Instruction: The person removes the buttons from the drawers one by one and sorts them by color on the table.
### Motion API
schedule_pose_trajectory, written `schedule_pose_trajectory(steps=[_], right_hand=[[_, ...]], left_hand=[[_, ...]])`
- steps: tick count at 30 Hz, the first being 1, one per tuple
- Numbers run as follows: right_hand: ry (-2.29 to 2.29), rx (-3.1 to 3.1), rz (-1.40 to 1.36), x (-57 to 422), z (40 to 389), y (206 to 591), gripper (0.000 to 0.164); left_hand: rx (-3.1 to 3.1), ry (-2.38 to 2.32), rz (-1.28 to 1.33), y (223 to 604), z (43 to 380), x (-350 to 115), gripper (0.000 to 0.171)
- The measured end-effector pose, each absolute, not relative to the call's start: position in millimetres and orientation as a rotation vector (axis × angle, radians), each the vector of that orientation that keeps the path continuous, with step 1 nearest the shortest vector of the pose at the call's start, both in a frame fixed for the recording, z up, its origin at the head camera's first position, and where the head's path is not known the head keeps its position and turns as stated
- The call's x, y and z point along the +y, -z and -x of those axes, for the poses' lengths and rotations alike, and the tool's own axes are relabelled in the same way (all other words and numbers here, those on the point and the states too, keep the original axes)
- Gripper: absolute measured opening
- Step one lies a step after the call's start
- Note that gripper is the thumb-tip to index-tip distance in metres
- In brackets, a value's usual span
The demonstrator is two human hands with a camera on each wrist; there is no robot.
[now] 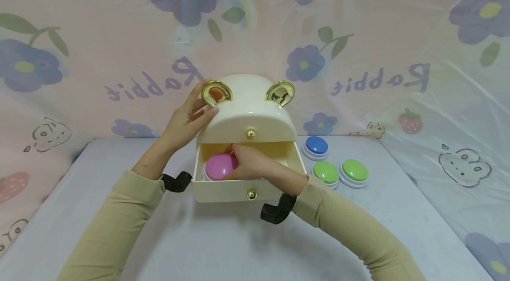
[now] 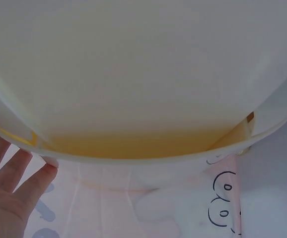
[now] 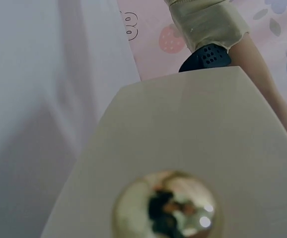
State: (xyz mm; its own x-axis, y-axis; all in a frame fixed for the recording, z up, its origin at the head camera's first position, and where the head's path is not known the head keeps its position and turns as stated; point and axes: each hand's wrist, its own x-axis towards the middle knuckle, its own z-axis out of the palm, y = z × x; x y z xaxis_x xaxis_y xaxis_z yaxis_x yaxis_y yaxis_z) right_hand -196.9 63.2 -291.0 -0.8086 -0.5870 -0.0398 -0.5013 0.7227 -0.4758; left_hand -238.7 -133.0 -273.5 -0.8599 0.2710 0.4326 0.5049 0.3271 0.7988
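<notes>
A white storage box (image 1: 248, 110) with two gold-rimmed ears and a domed top stands on the table, its lower drawer (image 1: 223, 190) pulled out. Inside the drawer's left part, my right hand (image 1: 253, 163) holds a pink push button (image 1: 221, 166) with a white base; some of its fingers are hidden behind the button. My left hand (image 1: 187, 117) rests against the box's upper left side, fingers beside the left ear (image 1: 217, 93) and thumb at its lower edge. Left-hand fingers also show by the box's rim in the left wrist view. A gold knob (image 3: 166, 206) fills the lower right wrist view.
Right of the drawer sit a blue push button (image 1: 316, 145) and two green ones, the nearer-left green button (image 1: 325, 172) close to the drawer's side. The table (image 1: 159, 245) has a pale cover. A printed cloth (image 1: 247, 42) hangs behind the box.
</notes>
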Motion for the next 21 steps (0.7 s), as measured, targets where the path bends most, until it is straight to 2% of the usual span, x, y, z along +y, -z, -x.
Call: schedule_pose_trajectory(steps=[5,16,21], right_hand=[[0.62,2.767,0.979,65.1,197.1,289.0,0.046],[0.826,2.754,0.745,81.1,190.7,283.1,0.035],[0.965,2.728,0.658,95.4,186.8,280.0,0.04]], left_hand=[[-2.363,1.553,0.711,273.7,239.3,-133.6,0.067],[-2.374,1.542,0.704,274.3,239.4,-132.8,0.067],[-2.382,1.534,0.699,275.4,240.5,-133.6,0.067]])
